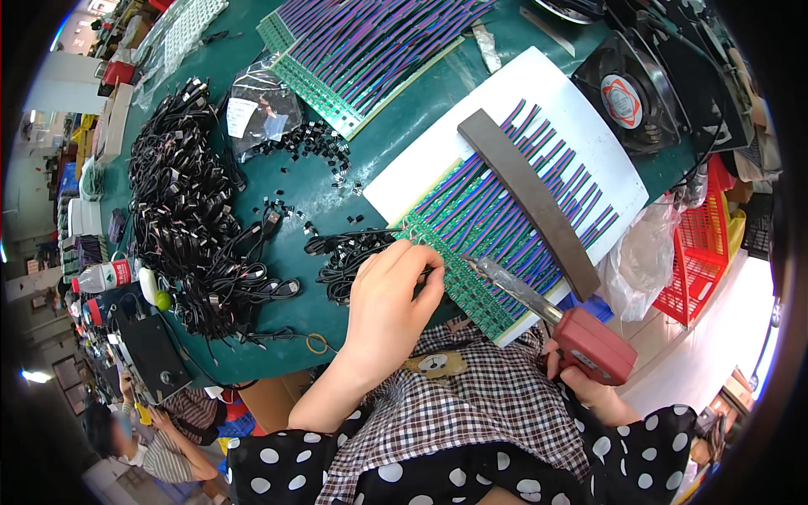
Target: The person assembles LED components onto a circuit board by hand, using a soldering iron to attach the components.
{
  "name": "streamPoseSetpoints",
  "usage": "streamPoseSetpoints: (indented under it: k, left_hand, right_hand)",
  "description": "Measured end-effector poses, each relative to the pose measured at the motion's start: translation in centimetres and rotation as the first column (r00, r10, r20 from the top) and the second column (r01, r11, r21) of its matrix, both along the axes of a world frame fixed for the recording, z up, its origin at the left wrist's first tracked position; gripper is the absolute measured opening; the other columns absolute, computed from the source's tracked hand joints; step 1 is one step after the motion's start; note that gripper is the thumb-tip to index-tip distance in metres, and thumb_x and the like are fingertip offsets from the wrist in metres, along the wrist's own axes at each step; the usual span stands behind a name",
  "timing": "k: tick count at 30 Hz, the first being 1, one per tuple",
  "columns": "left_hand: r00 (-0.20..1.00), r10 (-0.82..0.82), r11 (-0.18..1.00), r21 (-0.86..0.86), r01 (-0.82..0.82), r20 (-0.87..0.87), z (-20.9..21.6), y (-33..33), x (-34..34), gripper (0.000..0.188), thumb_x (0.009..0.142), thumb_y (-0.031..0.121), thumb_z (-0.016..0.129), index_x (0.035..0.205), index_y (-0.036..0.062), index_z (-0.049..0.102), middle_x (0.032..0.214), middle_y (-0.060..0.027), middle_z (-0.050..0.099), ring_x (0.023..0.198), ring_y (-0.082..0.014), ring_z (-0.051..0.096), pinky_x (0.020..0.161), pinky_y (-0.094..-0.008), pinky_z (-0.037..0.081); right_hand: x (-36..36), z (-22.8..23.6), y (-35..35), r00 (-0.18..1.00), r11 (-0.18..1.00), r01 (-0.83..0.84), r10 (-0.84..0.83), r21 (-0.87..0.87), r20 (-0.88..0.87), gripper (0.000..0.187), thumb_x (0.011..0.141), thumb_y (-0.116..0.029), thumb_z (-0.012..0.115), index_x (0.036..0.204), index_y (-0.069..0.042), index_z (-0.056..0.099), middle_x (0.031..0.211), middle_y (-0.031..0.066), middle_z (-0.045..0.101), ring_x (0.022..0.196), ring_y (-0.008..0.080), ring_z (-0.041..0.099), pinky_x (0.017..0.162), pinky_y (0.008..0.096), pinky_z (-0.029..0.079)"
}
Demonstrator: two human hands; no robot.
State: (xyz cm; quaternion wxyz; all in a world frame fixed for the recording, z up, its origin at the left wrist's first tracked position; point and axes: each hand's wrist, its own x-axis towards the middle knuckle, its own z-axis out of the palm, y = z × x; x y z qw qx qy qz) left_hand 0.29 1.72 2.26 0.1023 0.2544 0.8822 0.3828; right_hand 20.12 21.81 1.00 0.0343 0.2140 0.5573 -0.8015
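My left hand [389, 290] is closed over the left edge of a green circuit board panel [480, 299], its fingers curled together. What they pinch is hidden, though a bundle of black cables [337, 265] lies right beside them. In my right hand [581, 383] is a red-handled soldering gun [593, 345], its long metal barrel pointing left with the tip over the panel. Rows of purple, blue and black wires [581, 189] run from the panel across a white board [526, 80]. A dark curved bar [530, 202] rests across these wires.
A large heap of black cables [181, 210] covers the left of the green table [328, 189]. Small black connectors [316, 143] lie scattered near a clear bag [261, 105]. Another wired panel [337, 114] sits at the back; a fan [627, 93] stands far right. A person [156, 442] works at lower left.
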Motion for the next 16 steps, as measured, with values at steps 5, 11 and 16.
streamPoseSetpoints:
  k: [5,11,16]
  left_hand:
    - [0.999,-0.034,0.998,-0.05,0.036,0.04,0.21,0.48,-0.27,0.01,0.071,-0.002,0.063,0.079,0.0011,0.058,0.073,-0.0074,0.055,0.063,-0.0188,0.057,0.058,-0.0279,0.046]
    - [0.998,0.006,0.997,-0.081,-0.002,0.058,0.38,0.63,-0.12,0.011,0.071,-0.002,0.063,0.078,0.0008,0.056,0.074,-0.0082,0.057,0.066,-0.0196,0.059,0.062,-0.0286,0.049]
    - [0.997,0.013,0.996,-0.089,-0.007,0.074,0.49,0.94,-0.01,0.01,0.072,-0.001,0.063,0.079,0.0011,0.057,0.075,-0.0092,0.058,0.066,-0.0197,0.06,0.062,-0.0289,0.049]
  right_hand:
    - [0.35,-0.4,0.12,0.986,0.947,-0.166,0.154,0.274,0.066,0.067,0.073,-0.016,0.073,0.127,0.009,0.041,0.089,0.0094,0.065,0.07,0.011,0.06,0.062,0.0225,0.048]
    - [0.29,-0.51,0.28,0.987,0.961,-0.152,0.138,0.231,0.078,0.066,0.072,-0.019,0.073,0.125,0.007,0.045,0.082,0.004,0.064,0.069,0.0129,0.062,0.064,0.0249,0.049]
    - [0.18,-0.53,0.53,0.977,0.911,-0.214,0.199,0.352,0.08,0.069,0.074,-0.028,0.072,0.128,0.004,0.043,0.079,-0.0004,0.064,0.066,0.0178,0.062,0.065,0.0264,0.049]
